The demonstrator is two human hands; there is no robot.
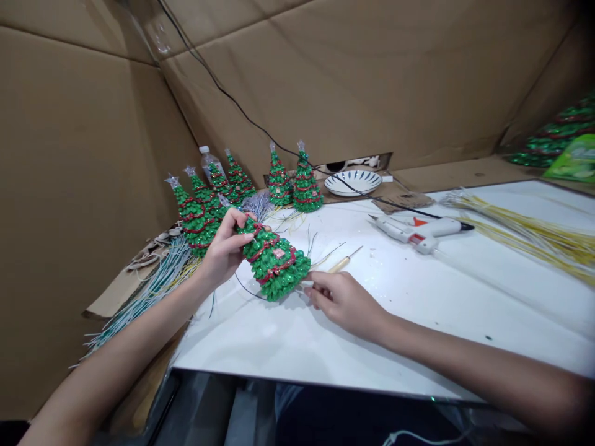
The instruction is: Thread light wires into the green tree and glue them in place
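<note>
My left hand (225, 251) is closed around the upper part of a small green Christmas tree ornament (275, 263) with red garlands. The tree is tilted, its star end toward the upper left and its base toward the lower right. At the base's edge, the fingers of my right hand (346, 300) are pinched together; whatever they hold is too hidden to make out. Just behind that hand lies an awl (341, 264) with a pale yellow handle and a thin metal tip. Thin dark wires (311, 241) stick up near the tree's base.
Several similar trees (307, 186) stand at the back, beside a clear bottle (209, 161). A striped plate (353, 192) and a white glue gun (418, 232) are farther right. Bundles of yellow wires (530, 229) and bluish-white wires (149, 282) lie at the sides. A black cable (242, 111) hangs across.
</note>
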